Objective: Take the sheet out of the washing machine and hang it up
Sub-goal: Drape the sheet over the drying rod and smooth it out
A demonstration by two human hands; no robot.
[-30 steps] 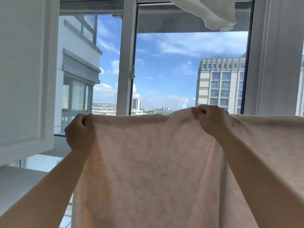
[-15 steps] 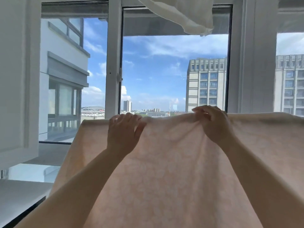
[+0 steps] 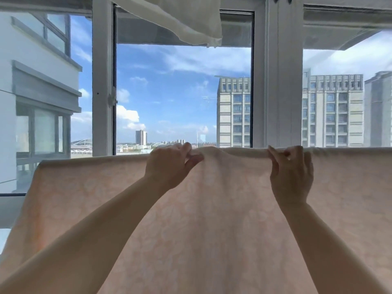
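Observation:
A pale peach sheet (image 3: 212,219) with a faint leaf print hangs spread across the lower half of the view, its top edge folded over a horizontal line or rod that the cloth hides. My left hand (image 3: 169,166) pinches the top fold near the middle. My right hand (image 3: 291,170) pinches the same fold a little further right. Both arms reach up and forward. The washing machine is out of sight.
Behind the sheet is a white-framed window (image 3: 102,81) with a wide post (image 3: 277,81) right of centre, and buildings and sky outside. A white cloth (image 3: 180,20) hangs from above at the top centre.
My left hand has slid right along the sheet's top edge from its left end to near the middle. My right hand kept its pinch. The view swung to the right.

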